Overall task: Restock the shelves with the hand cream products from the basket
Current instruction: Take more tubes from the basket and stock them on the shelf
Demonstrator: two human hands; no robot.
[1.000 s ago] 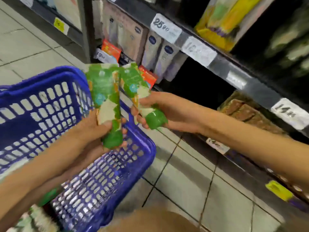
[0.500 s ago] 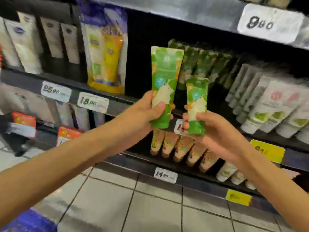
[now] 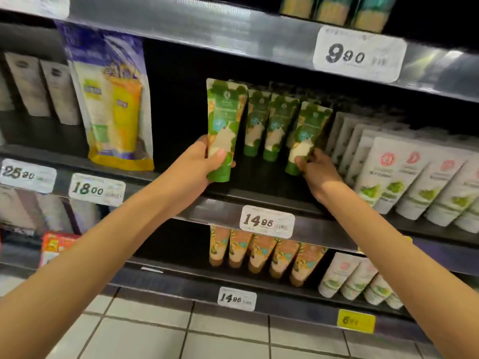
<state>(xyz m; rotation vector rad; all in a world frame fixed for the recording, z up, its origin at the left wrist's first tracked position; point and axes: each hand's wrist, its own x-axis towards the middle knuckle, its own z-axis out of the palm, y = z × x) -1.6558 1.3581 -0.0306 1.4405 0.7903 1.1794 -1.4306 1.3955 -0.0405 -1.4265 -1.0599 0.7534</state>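
My left hand (image 3: 207,161) grips a green hand cream tube (image 3: 224,120) upright, cap down, in front of the middle shelf (image 3: 259,200). Further right, my right hand (image 3: 315,167) holds a second green tube (image 3: 307,133) by its lower end, cap down, at the shelf next to a row of matching green tubes (image 3: 269,125). The basket is out of view.
White tubes (image 3: 414,177) fill the shelf to the right of the green row. A yellow and purple pouch (image 3: 114,104) stands to the left, with a dark gap between. Orange tubes (image 3: 264,252) sit on the shelf below. Price tags line the shelf edges.
Both hands have moved forward from above the basket to the middle shelf. The right hand's tube now sits beside the green row, and the left tube is held closer to the shelf.
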